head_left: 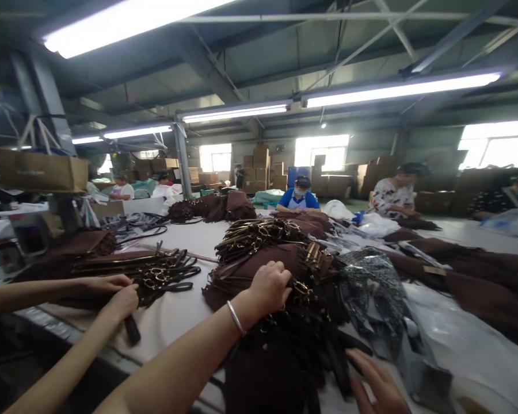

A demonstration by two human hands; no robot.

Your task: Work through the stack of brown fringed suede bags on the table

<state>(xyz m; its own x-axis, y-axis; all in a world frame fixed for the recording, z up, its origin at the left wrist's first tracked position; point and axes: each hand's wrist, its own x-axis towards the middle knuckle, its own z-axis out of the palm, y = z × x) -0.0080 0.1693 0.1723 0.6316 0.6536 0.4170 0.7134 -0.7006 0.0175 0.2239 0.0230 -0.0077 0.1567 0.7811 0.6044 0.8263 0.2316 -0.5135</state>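
Note:
My left hand [270, 286], a silver bangle on its wrist, reaches forward and curls its fingers into a heap of dark brown straps with gold buckles [263, 241] on the white table [172, 313]. At the bottom edge my right hand [377, 384] lies with fingers stretched out on a dark brown pile of straps [293, 345] just in front of me. Its palm is partly cut off by the frame.
A co-worker's two hands [118, 290] at the left hold a black strap beside another bundle of buckled straps [155, 273]. Crumpled clear plastic bags [371, 293] and brown fabric [479, 276] lie at the right. Other people sit at the table's far side. Cardboard boxes [259, 167] are stacked behind.

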